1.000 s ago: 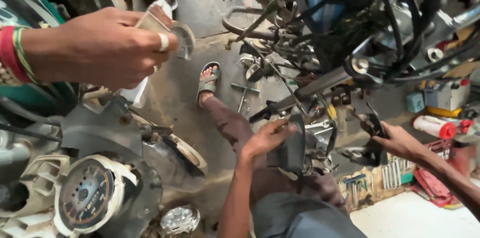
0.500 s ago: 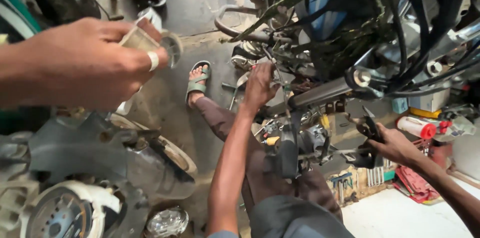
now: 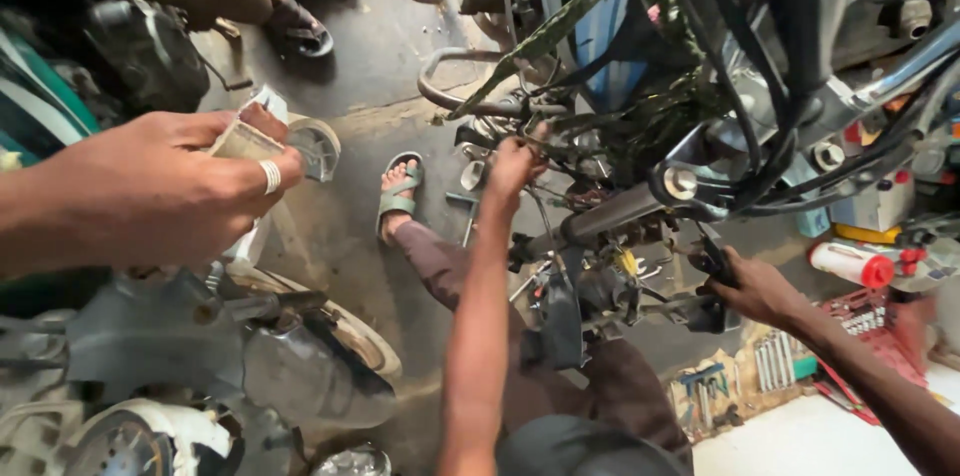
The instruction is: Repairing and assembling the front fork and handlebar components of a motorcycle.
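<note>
Now the co-worker's hand (image 3: 512, 164) reaches higher into the motorbike's wires (image 3: 600, 126). Left hand (image 3: 165, 191) pinches folded paper (image 3: 240, 141) tight, above the floor's top left; hold it steady. Right hand is not in view.

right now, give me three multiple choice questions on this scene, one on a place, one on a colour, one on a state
1. Where is the co-worker's hand?
A among the motorbike's cables
B flat on the floor
C on a sandal

2. What colour is the sandal on the co-worker's foot?
A red
B grey-green
C white

3. The left hand is:
A open and flat
B shut on a pale folded wad
C out of view

Answers: 1 A, the arm reaches up into the cables; 2 B, its straps look grey-green; 3 B, the fingers pinch the wad.
</note>
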